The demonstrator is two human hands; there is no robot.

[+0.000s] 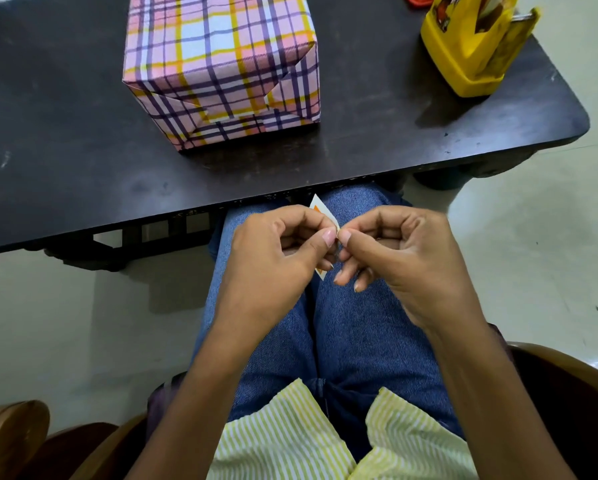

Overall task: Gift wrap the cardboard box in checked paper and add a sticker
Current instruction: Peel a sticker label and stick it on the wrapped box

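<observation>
Paper (pixel 200 39) in pink, purple and yellow checks covers the cardboard box (pixel 228 95), which stands on the dark desk (pixel 55 143) toward its far side, with a folded end flap facing the seated person; the triangular folds on that face lie flat against it. Well apart from it, at the right end of the desk, stands a yellow holder (pixel 463 60) with some printed cards or packets upright inside, though what they are I cannot make out. The person sits close, knees under the near edge of the desk, and both hands are down over the lap rather than on the desk. Between them is the sticker (pixel 317 206), a small white slip with a touch of orange print, held on edge so little of its face shows; one corner pokes up above the knuckles and another peeks out below. The left hand (pixel 276 251) pinches it with thumb and curled forefinger, the other fingers tucked in beneath. The right hand (pixel 397 258) meets it thumb to thumb, its thumb and forefinger nipping the same edge, with the lower fingers loosely bent under the slip. Whether sticker and backing are apart I cannot tell. Blue jeans (pixel 366 327) and the hem of a yellow-striped shirt (pixel 290 434) fill the space below the hands, over a pale tiled floor (pixel 83 323).
</observation>
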